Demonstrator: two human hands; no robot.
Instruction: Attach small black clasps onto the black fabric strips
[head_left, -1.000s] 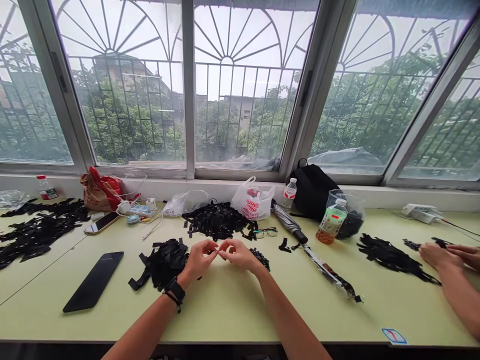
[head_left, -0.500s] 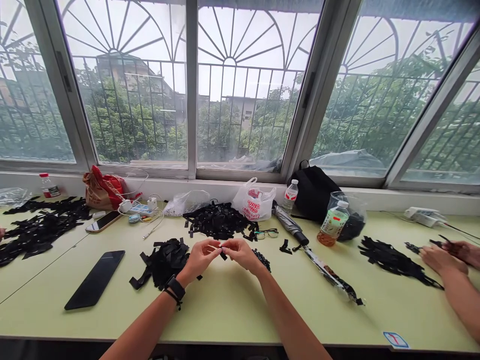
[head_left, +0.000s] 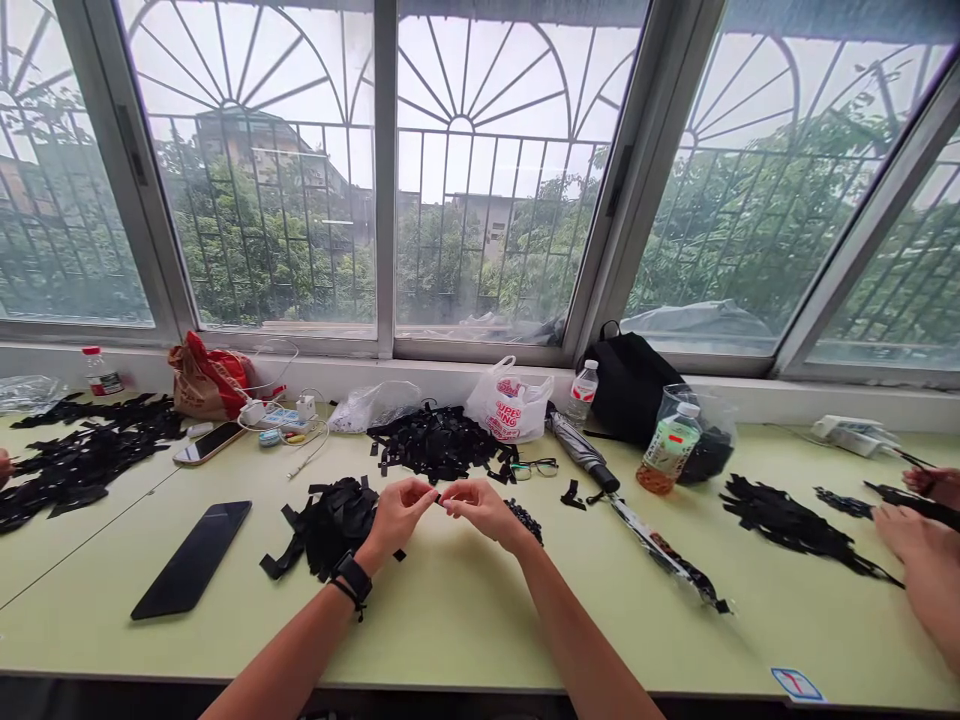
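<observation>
My left hand [head_left: 397,515] and my right hand [head_left: 484,508] meet above the pale green table [head_left: 135,640], their fingertips pinching a small black strip [head_left: 439,494] between them. Beside my left hand lies a heap of black strips [head_left: 330,525]. A small dark cluster of beaded strip [head_left: 524,521] sits just past my right hand. Behind both hands is a larger black pile [head_left: 439,445]. My left wrist wears a black watch [head_left: 352,577]. At the far right, a co-worker's hands [head_left: 926,505] hold a long black strip [head_left: 915,503].
A black phone [head_left: 191,558] lies left of my hands, and glasses [head_left: 535,468] and a folded umbrella [head_left: 581,452] lie ahead right. More black strips [head_left: 787,522] [head_left: 75,465] spread along the table. Bags, bottles and chargers line the windowsill edge.
My hands have drawn closer, fingertips now together at the strip. The co-worker's hands have shifted right, and the view has tilted slightly.
</observation>
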